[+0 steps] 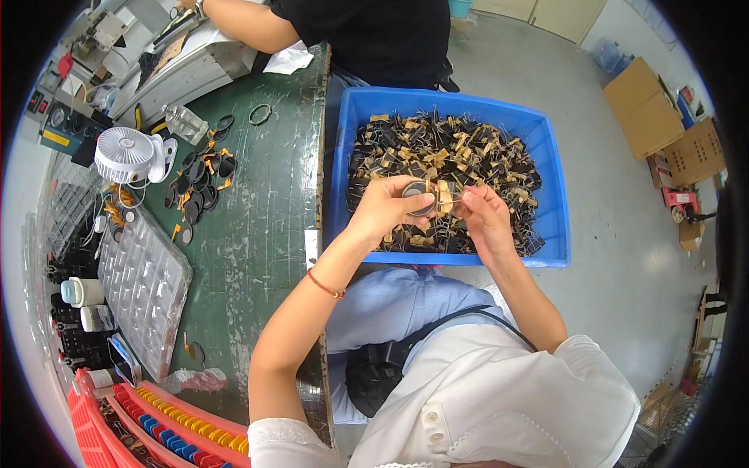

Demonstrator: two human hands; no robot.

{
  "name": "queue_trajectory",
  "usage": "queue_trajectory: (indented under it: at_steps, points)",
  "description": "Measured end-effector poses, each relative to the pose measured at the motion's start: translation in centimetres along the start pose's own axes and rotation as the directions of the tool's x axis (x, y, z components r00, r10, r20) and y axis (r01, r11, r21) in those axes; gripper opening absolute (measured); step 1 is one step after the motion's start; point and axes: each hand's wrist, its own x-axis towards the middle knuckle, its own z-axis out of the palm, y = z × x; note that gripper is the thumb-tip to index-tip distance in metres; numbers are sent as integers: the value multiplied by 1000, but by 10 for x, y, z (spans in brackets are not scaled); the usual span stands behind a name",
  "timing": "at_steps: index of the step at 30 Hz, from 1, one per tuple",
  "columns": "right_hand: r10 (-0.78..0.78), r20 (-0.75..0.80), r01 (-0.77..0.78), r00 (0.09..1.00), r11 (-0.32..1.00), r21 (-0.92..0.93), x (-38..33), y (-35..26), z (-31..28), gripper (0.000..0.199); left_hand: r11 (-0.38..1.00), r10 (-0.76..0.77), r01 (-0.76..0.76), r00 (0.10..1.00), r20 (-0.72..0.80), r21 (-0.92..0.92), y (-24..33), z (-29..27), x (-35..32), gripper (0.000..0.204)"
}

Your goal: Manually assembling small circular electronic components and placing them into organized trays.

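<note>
My left hand (382, 209) pinches a round dark disc (418, 199) with a pale rim between thumb and fingers. Right beside the disc, a binder clip (446, 198) with a tan piece in its jaws is gripped by its wire handle in my right hand (488, 221). Disc and clip are close together; whether they touch I cannot make out. Both hands are above a blue plastic bin (555, 195), which holds a heap of black binder clips (499, 168) with tan pieces in them.
Left of the bin stands a green worktable (257, 218) with a pile of dark discs with orange tabs (199, 183), a white fan (125, 154), a clear compartment tray (148, 288) and red racks (156, 421). Another person (374, 39) sits beyond the bin. Cardboard boxes (644, 105) stand far right.
</note>
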Motion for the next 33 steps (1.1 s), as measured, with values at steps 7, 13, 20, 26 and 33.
queue_trajectory:
  at_steps: [7,13,20,26,33]
  points:
    - [-55,21,56,998,998,-30,9,6,1,13,999,-15,19,990,-139,27,0,-1,3,22]
    - [-40,38,41,998,999,-27,11,6,1,13,998,-26,21,995,-97,-52,-1,-2,4,16]
    - [-51,61,56,997,994,-97,8,7,-3,17,998,-38,34,997,-74,-54,-4,-3,3,18]
    - [-7,217,78,976,944,-321,15,-16,-7,36,1000,-2,-1,989,-151,-18,-1,-9,6,17]
    - [-149,399,378,905,-152,-913,8,-28,-40,25,998,-34,41,988,-154,41,14,-9,8,23]
